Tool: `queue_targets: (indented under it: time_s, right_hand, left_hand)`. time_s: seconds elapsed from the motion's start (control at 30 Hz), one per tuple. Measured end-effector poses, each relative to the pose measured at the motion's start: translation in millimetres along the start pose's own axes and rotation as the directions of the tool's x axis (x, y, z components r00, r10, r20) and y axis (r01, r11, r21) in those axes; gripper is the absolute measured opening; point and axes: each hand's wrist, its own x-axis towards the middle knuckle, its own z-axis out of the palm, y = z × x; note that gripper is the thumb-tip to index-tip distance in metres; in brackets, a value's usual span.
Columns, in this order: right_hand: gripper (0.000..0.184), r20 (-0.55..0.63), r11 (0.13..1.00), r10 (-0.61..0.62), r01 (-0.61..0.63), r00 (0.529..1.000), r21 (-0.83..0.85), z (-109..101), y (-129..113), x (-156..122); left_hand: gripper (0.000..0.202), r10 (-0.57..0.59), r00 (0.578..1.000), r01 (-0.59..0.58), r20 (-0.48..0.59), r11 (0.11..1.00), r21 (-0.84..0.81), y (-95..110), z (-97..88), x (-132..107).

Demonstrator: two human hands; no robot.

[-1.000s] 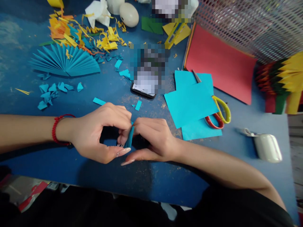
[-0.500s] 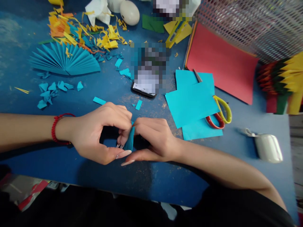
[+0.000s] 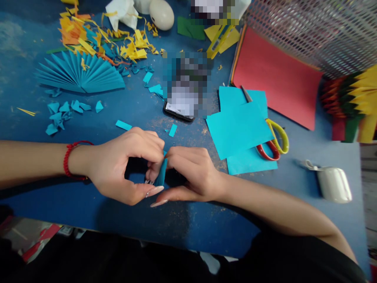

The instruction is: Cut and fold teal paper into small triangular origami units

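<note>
Both hands meet over the near middle of the blue table (image 3: pixel 88 208). My left hand (image 3: pixel 123 167), with a red cord bracelet on its wrist, and my right hand (image 3: pixel 191 175) pinch a small folded piece of blue paper (image 3: pixel 161 173) between fingertips. The piece stands upright between the two hands. Just to the right lie blue paper sheets (image 3: pixel 240 129) on top of scissors (image 3: pixel 275 141) with yellow and red handles.
A pleated blue paper fan (image 3: pixel 79 76) and several small folded blue pieces (image 3: pixel 63 114) lie at the left. Yellow and orange scraps (image 3: pixel 97 37) pile behind. A phone (image 3: pixel 179 110), red paper (image 3: pixel 273 80), a mesh basket (image 3: pixel 312 31), coloured folded stacks (image 3: pixel 353 106) and a white case (image 3: pixel 334 184) surround.
</note>
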Motion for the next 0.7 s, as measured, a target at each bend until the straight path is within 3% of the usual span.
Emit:
queue_targets:
  time_s: [0.47,0.7]
  right_hand:
    - [0.036,0.01,1.0,-0.01,0.01,1.0,-0.01,-1.2,-0.3,0.7]
    - [0.036,0.016,1.0,-0.003,0.003,1.0,-0.011,-1.4,-0.9,1.1]
  left_hand:
    - [0.017,-0.049,0.999,0.049,0.004,0.999,0.001,1.8,1.9,-2.2]
    - [0.017,0.019,1.0,-0.019,-0.012,1.0,0.006,-2.8,2.7,-3.2]
